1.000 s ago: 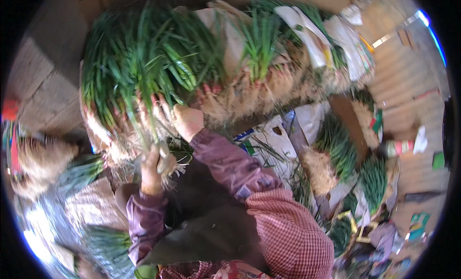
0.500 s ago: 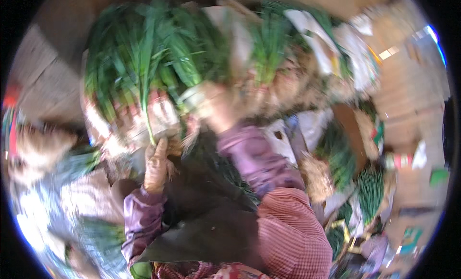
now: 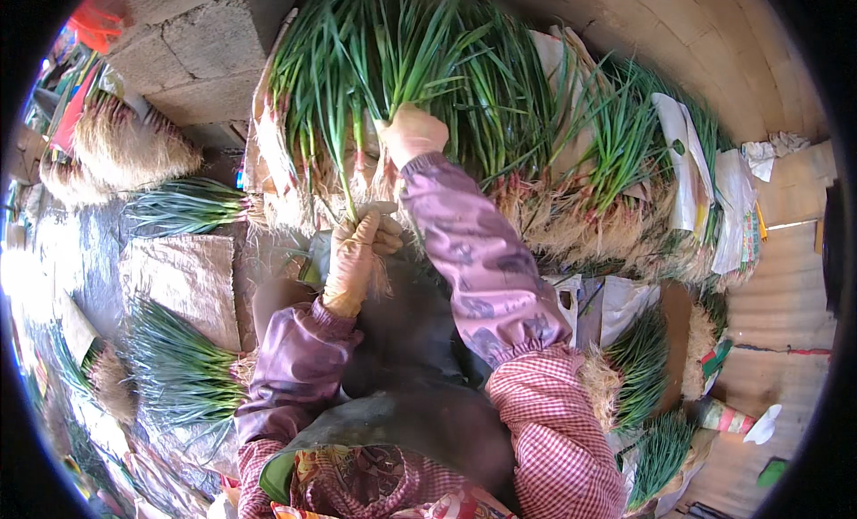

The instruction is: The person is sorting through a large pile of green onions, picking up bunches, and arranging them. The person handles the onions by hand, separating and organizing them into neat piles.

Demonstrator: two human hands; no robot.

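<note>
My left hand [image 3: 353, 251], in a yellowish glove, is closed in front of the heap. Its fingers hold the root end of a single spring onion [image 3: 343, 166], whose green stalk points up and away. My right hand [image 3: 413, 131] is farther off and also closed, at the edge of a heap of spring onions [image 3: 500, 91]. Long green leaves fan out beyond its fist, which appears to grip some stems; its fingertips are partly hidden. Pale roots and reddish stem bases of the heap face me.
A concrete block wall [image 3: 205, 59] stands behind, at the left. Bundled spring onions [image 3: 183, 358] and a woven sack [image 3: 178, 282] lie at left. More bunches [image 3: 643, 367] are on the right, beside brown cardboard [image 3: 676, 345]. A dark apron [image 3: 402, 421] covers my lap.
The whole view has swung, so the heap sits farther right and looks sharper. My right hand has gone from a blur to closed among the leaves; my left still holds the spring onion.
</note>
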